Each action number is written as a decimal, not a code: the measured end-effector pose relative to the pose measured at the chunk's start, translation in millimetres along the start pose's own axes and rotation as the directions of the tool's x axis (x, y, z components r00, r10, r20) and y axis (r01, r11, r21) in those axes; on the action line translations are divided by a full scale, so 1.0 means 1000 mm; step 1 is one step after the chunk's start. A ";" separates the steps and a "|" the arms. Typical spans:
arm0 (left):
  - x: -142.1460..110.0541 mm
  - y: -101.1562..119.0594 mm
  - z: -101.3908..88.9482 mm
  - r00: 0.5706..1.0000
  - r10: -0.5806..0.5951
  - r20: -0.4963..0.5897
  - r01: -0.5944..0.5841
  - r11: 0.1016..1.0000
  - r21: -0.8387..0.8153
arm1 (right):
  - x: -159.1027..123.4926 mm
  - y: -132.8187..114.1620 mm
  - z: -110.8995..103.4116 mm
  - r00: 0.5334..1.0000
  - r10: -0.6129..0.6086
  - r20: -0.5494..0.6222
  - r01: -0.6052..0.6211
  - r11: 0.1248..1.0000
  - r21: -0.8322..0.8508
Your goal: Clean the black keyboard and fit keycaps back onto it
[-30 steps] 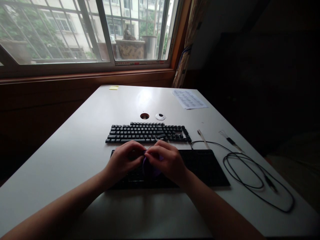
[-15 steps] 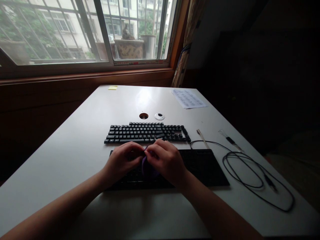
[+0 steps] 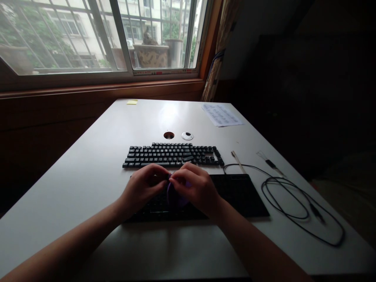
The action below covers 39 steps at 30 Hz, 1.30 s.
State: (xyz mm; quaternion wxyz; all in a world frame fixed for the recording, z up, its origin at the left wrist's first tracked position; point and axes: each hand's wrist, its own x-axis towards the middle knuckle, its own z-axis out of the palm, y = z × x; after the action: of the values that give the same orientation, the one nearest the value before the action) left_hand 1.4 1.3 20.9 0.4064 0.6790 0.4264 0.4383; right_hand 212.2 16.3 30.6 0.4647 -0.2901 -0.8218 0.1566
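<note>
Both of my hands are over a black keyboard base (image 3: 235, 196) that lies on the white table. The fingertips of my left hand (image 3: 143, 184) are pinched together and meet those of my right hand (image 3: 195, 186), which is also closed in a pinch. From between them hangs a purple, cloth-like piece (image 3: 175, 197), dark and partly covered by my right hand, so its exact kind is unclear. Just beyond my hands, black keycaps (image 3: 164, 154) are laid out in keyboard-shaped rows. My hands hide the middle of the base.
A coiled black cable (image 3: 282, 196) lies on the right, near a slim brush (image 3: 237, 161) and a wire tool with a black handle (image 3: 270, 163). Farther back are a cable hole (image 3: 169, 135), its round cover (image 3: 187, 136), printed sheets (image 3: 222, 114) and a yellow note (image 3: 132, 102).
My hands stay nearly in place, with small finger movements. The purple piece shows slightly more beneath my right hand. Everything on the table stays where it was.
</note>
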 end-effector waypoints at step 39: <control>0.006 -0.001 -0.004 0.968 -0.252 0.002 0.240 0.917 -0.319 | 0.005 0.004 0.002 0.969 0.242 -0.052 -0.222 0.943 0.249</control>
State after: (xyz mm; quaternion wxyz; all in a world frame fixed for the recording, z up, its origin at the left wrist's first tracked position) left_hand -1.3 8.1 23.0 0.5534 0.5372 0.4402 0.4598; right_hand 209.6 22.7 30.5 0.5081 -0.3324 -0.7371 0.2967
